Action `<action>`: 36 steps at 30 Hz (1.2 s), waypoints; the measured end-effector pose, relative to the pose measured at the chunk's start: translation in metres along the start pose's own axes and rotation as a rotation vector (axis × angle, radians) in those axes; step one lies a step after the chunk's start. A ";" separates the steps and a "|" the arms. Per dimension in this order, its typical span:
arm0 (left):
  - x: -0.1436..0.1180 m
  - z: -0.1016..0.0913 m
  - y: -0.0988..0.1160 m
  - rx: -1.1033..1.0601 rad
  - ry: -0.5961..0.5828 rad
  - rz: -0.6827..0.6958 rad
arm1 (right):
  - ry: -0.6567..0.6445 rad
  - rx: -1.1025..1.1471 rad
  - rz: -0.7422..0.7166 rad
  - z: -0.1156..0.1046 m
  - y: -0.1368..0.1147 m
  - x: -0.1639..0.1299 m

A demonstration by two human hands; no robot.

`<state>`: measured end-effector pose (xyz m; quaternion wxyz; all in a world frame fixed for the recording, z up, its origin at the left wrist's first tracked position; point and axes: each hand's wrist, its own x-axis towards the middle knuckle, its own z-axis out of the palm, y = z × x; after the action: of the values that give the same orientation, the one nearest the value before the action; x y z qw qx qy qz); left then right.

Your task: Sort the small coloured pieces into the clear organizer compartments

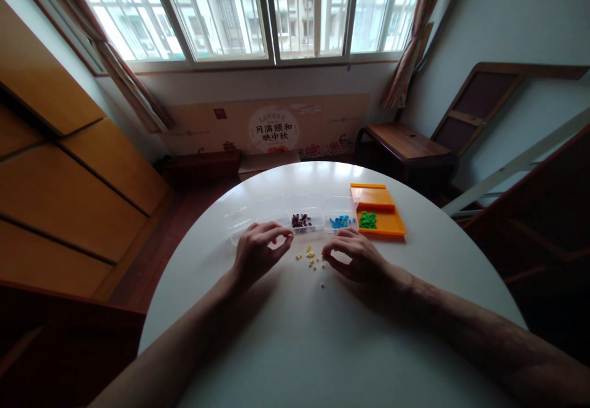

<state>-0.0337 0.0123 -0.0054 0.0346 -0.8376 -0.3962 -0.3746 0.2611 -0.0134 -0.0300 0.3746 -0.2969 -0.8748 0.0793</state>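
My left hand (pixel 259 249) is in a pinch just in front of the clear plastic box (pixel 317 219), with a tiny yellow piece (pixel 293 234) showing at its fingertips. Opposite it, my right hand (pixel 357 254) has thumb and finger curled together low over the table; whatever is in that pinch is too small to make out. Between the hands lies a loose scatter of small yellow pieces (pixel 310 255). Behind them, the box's compartments hold dark brown pieces (pixel 300 220) and blue pieces (pixel 341 221).
An orange tray (pixel 391 222) with green pieces (pixel 367 220) in it stands at the right end of the box. All this rests on a round white table (pixel 295 346). A wooden chair (pixel 410 141) is beyond the table at right, and orange-brown cabinets (pixel 69 168) line the left.
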 end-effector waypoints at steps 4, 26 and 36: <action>0.001 -0.011 -0.021 0.111 0.019 -0.151 | -0.041 0.001 0.004 -0.001 0.000 0.000; -0.002 -0.018 -0.035 0.219 -0.024 -0.238 | -0.038 -0.065 0.063 0.004 0.000 -0.002; 0.001 -0.016 -0.022 0.104 -0.015 -0.113 | -0.102 -0.025 0.062 -0.001 -0.003 0.000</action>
<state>-0.0581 0.0221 0.0010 0.0537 -0.8137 -0.4619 -0.3488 0.2606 -0.0163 -0.0278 0.3233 -0.3243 -0.8839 0.0950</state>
